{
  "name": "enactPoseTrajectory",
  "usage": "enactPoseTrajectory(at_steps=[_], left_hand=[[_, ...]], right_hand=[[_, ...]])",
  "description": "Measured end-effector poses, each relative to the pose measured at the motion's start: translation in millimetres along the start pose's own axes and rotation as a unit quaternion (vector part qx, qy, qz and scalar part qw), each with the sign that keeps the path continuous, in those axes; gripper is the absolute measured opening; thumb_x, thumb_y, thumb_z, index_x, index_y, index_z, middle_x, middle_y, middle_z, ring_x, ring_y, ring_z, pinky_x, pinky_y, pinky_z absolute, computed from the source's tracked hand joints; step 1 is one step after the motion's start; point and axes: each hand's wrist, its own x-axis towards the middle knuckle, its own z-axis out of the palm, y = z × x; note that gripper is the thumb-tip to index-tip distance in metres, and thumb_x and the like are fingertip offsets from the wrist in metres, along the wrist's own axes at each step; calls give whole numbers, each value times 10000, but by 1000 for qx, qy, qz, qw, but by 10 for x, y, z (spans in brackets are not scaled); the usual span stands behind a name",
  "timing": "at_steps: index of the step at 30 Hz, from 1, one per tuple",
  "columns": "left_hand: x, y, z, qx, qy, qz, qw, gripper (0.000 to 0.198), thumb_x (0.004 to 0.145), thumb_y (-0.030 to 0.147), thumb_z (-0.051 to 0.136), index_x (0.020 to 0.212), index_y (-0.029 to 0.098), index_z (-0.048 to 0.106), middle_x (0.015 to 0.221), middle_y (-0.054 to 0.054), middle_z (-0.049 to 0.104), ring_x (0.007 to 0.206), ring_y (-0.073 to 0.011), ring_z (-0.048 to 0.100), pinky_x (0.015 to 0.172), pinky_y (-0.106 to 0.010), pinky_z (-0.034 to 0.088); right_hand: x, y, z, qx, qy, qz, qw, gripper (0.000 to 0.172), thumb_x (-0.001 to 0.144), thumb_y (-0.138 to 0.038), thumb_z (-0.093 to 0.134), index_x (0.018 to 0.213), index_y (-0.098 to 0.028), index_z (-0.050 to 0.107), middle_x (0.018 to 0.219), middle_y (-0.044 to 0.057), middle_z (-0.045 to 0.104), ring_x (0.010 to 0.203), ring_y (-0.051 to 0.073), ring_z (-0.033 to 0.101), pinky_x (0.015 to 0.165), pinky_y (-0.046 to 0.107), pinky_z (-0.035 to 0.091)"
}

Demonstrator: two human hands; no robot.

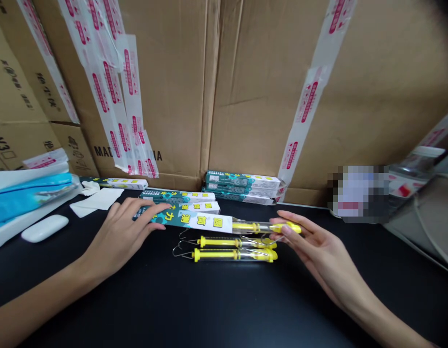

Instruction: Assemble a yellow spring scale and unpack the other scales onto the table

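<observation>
Left hand with fingers curled over the end of a long teal-and-white cardboard sleeve, grasping it. Right hand with fingers and thumb pinched around the yellow end cap of a clear plastic tube spring scale, its tube partly inside the sleeve. Just below, two matching yellow-and-clear spring scales lying side by side on a matte black tabletop, wire hooks pointing left.

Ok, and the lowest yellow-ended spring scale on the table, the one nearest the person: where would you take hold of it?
Probably around its clear tube midway, from above on the near side. It lies flat on the black table, a matching yellow-ended scale close behind, so the far side looks tight; the thin wire hook looks too slight to grip.
</observation>
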Motion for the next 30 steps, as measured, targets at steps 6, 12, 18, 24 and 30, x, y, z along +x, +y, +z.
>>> enactPoseTrajectory(at_steps=[6, 12, 18, 24, 30], left_hand=[[28, -94, -12, -19, -2, -86, 996, 351, 1051, 357, 363, 1338, 244, 530, 1161, -122, 609, 1069, -338, 574, 906, -525, 464], [39, -80, -17, -46, 5, -123, 991, 317, 1065, 336, 335, 1327, 227, 478, 1165, -105, 598, 1088, -305, 586, 965, -503, 469], [47, -60, -25, -63, 4, -139, 988, 354, 1064, 388, 335, 1325, 213, 498, 1182, -102, 599, 1108, -311, 580, 982, -498, 460], [48, -51, 29, -81, 15, -143, 986, 391, 1063, 413, 322, 1338, 201, 502, 1207, -103, 606, 1142, -297, 567, 1016, -471, 433], [46, -30, 49, -97, 11, -147, 984, 398, 1049, 445, 347, 1317, 216, 530, 1210, -101, 615, 1163, -305, 561, 1023, -478, 421]], right_hand=[[133, 2, -109, 81, 98, -33, 991, 366, 637, -320, 933, 958, -196, 809, 918, 29, 791, 743, 116, 717, 735, 120, 603], [186, 8, -178, 94, 108, -23, 989, 382, 583, -324, 955, 915, -198, 817, 888, 11, 783, 724, 107, 721, 728, 96, 603], [153, 8, -78, 86, 80, -21, 993, 410, 609, -301, 948, 975, -193, 796, 915, 31, 798, 730, 116, 732, 738, 122, 605], [-6, -28, 281, 31, -34, -29, 999, 372, 734, -362, 869, 1051, -221, 734, 1034, 77, 795, 758, 161, 742, 751, 256, 620], [-7, -31, 330, -59, -75, -80, 992, 393, 774, -406, 826, 1076, -196, 687, 1045, 102, 772, 733, 170, 710, 741, 317, 613]])
